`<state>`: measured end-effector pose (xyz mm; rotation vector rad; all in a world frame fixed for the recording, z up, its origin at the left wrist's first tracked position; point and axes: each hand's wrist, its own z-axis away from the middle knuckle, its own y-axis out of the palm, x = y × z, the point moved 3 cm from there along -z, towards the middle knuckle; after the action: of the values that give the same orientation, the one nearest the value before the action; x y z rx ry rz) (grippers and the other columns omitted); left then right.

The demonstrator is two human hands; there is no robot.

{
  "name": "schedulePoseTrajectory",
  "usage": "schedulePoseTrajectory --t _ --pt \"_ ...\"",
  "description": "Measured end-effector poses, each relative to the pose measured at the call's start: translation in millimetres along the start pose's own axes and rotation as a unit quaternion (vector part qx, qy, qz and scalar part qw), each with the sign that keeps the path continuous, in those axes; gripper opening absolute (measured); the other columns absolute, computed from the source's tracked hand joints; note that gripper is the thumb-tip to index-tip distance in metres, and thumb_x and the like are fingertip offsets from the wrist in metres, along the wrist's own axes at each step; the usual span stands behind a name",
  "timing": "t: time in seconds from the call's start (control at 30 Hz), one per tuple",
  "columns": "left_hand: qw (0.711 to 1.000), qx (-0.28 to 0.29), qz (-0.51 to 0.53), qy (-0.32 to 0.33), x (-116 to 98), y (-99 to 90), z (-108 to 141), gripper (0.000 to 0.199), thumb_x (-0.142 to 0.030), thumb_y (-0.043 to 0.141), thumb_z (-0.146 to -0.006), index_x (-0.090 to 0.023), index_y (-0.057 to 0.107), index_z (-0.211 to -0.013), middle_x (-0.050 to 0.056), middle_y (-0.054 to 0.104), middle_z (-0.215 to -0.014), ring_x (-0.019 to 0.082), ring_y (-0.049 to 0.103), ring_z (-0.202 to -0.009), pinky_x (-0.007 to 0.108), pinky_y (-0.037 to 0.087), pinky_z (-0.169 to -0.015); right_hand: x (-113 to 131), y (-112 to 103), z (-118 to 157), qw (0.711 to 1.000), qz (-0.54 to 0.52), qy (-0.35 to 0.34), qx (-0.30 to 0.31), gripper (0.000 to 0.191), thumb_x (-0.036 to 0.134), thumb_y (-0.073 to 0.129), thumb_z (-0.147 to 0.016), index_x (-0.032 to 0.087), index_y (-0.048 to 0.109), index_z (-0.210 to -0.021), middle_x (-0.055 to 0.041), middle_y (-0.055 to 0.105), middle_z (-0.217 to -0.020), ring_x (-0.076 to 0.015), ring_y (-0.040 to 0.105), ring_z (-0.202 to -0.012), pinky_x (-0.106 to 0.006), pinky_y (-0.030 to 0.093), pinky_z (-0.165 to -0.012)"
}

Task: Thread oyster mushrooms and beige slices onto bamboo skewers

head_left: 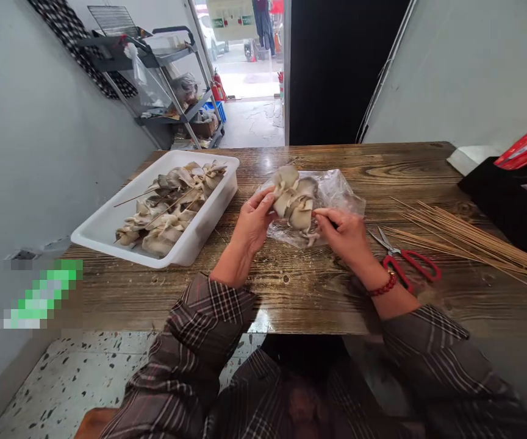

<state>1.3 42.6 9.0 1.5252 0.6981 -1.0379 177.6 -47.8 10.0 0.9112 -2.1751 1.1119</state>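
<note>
A cluster of grey-beige oyster mushrooms (301, 214) is held up over a clear plastic bag (336, 190) on the wooden table. My left hand (255, 221) is closed on the cluster's left side, thumb on top. At its right edge, my right hand (343, 231) pinches with thumb and forefinger against a mushroom cap; whether a skewer is in that pinch is hidden. Red-handled scissors (398, 253) lie just right of my right hand, blades partly open. Beyond them, a pile of thin bamboo skewers (469, 238) is spread across the table.
At the left, a white plastic tub (199, 241) holds oyster mushrooms on skewers (167, 210). A black box (492, 189) with red packets (526, 149) stands at the right edge. Behind the table are a grey shelf cart (172, 61) and an open doorway.
</note>
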Motion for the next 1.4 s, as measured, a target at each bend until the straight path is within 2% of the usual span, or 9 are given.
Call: schedulePoseTrajectory --t 0.13,0.33,0.53,0.67,0.9,1.0,1.1,1.23,1.4 --pt "0.985 0.057 -0.159 0.041 -3 6.9 5 0.026 -0.035 0.076 -0.073 -0.017 0.073 -0.092 0.004 0.070 -0.083 0.013 0.060 -0.074 0.026 0.047 -0.073 -2 -23 -8 0.995 -0.004 0.033 -0.097 0.024 0.030 0.054 -0.090 0.020 0.075 -0.090 -0.0014 0.070 -0.068 -0.0171 0.065 -0.066 -0.031 0.050 -0.070" --pt "0.872 0.219 -0.425 0.100 6 19.4 15 0.011 -0.023 0.067 -0.077 -0.019 0.075 -0.082 0.005 0.071 -0.080 0.016 0.058 -0.074 0.025 0.041 -0.067 -8 -31 -10 0.983 -0.073 0.060 -0.155 0.025 0.032 0.055 -0.089 0.017 0.074 -0.091 -0.0003 0.066 -0.063 -0.0140 0.060 -0.060 -0.027 0.046 -0.061" --pt "0.823 0.260 -0.496 0.095 25 22.4 20 0.023 -0.015 0.070 -0.069 -0.021 0.074 -0.090 -0.002 0.057 -0.062 0.012 0.046 -0.055 0.025 0.038 -0.059 -2 -28 -10 0.987 -0.065 0.071 -0.130 0.025 0.031 0.053 -0.090 0.017 0.074 -0.090 0.0004 0.065 -0.062 -0.0126 0.059 -0.059 -0.025 0.046 -0.061" --pt "0.799 0.294 -0.516 0.095 30 29.4 28 0.034 -0.014 0.074 -0.065 -0.025 0.075 -0.098 -0.001 0.058 -0.070 0.013 0.049 -0.058 0.026 0.039 -0.063 -2 -28 -10 0.988 -0.057 0.072 -0.124 0.025 0.032 0.053 -0.090 0.017 0.074 -0.092 0.0004 0.065 -0.063 -0.0127 0.059 -0.059 -0.025 0.046 -0.060" --pt "0.724 0.253 -0.624 0.149 25 35.4 36 0.014 -0.022 0.059 -0.083 -0.023 0.073 -0.082 0.007 0.060 -0.090 0.018 0.057 -0.076 0.028 0.042 -0.071 0 -26 -9 0.990 -0.041 0.063 -0.117 0.026 0.033 0.053 -0.090 0.018 0.075 -0.089 -0.0001 0.067 -0.064 -0.0143 0.061 -0.060 -0.027 0.048 -0.063" --pt "0.753 0.175 -0.614 0.161 16 27.0 29 0.012 -0.021 0.059 -0.082 -0.023 0.071 -0.083 0.008 0.063 -0.096 0.019 0.059 -0.081 0.029 0.043 -0.075 1 -26 -9 0.990 -0.043 0.068 -0.118 0.027 0.033 0.053 -0.090 0.018 0.075 -0.090 -0.0008 0.068 -0.064 -0.0150 0.062 -0.061 -0.027 0.049 -0.064" --pt "0.847 0.083 -0.504 0.150 7 12.8 19 0.009 -0.022 0.066 -0.078 -0.023 0.073 -0.083 0.006 0.067 -0.088 0.019 0.061 -0.080 0.027 0.044 -0.073 0 -26 -7 0.990 -0.054 0.071 -0.110 0.027 0.034 0.053 -0.090 0.018 0.075 -0.092 -0.0012 0.068 -0.065 -0.0151 0.061 -0.061 -0.028 0.048 -0.063" --pt "0.965 0.016 -0.256 0.051 2 -2.0 9 0.013 -0.029 0.071 -0.074 -0.017 0.073 -0.078 0.003 0.067 -0.068 0.015 0.062 -0.059 0.025 0.045 -0.057 0 -22 -4 0.993 -0.062 0.064 -0.078 0.027 0.035 0.054 -0.089 0.018 0.075 -0.092 -0.0015 0.068 -0.066 -0.0161 0.062 -0.062 -0.029 0.049 -0.064" --pt "1.000 -0.014 -0.018 -0.008 -9 -9.1 6 0.023 -0.025 0.080 -0.064 -0.013 0.070 -0.081 0.002 0.067 -0.069 0.009 0.061 -0.055 0.022 0.050 -0.056 3 -15 -1 0.997 -0.060 0.044 -0.001 0.026 0.038 0.057 -0.087 0.020 0.076 -0.089 -0.0012 0.069 -0.063 -0.0166 0.063 -0.060 -0.029 0.049 -0.061"
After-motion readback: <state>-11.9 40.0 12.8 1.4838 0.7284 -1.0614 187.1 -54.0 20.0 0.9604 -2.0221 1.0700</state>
